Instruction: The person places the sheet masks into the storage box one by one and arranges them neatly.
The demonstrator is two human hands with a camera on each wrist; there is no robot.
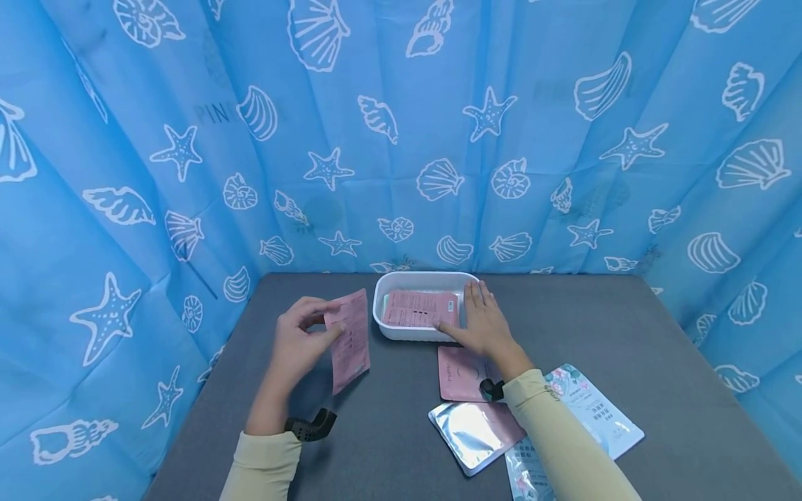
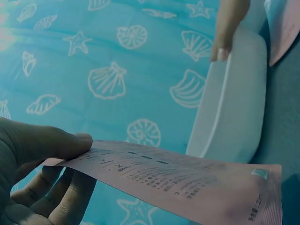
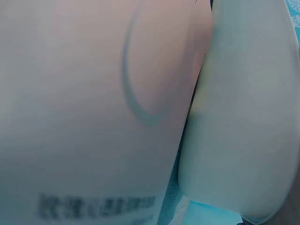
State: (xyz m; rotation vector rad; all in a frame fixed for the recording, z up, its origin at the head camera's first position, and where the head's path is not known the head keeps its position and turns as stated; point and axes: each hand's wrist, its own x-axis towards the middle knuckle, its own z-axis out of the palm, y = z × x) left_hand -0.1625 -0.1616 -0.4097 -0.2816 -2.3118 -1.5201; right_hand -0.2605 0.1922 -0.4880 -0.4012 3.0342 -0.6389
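Note:
My left hand (image 1: 301,344) pinches a pink sheet-mask packet (image 1: 351,341) by its edge between thumb and fingers, holding it up on end left of the white plastic box (image 1: 410,335). Small print covers the packet's face (image 2: 178,183) in the left wrist view. Inside the box lies another pink packet (image 1: 416,306), with a greenish edge showing under it. On the box's right end rests my right hand (image 1: 485,325), fingers extended along the rim and thumb over the front rim. The right wrist view shows the box wall (image 3: 239,117) beside a blurred pink packet (image 3: 93,103).
In front of the box lies a pink packet (image 1: 460,372) with a smile line. Nearer is a shiny silver packet (image 1: 470,431). Light blue floral packets (image 1: 604,414) lie partly under my right forearm. A blue shell-patterned curtain (image 1: 388,174) hangs behind the grey table (image 1: 388,417).

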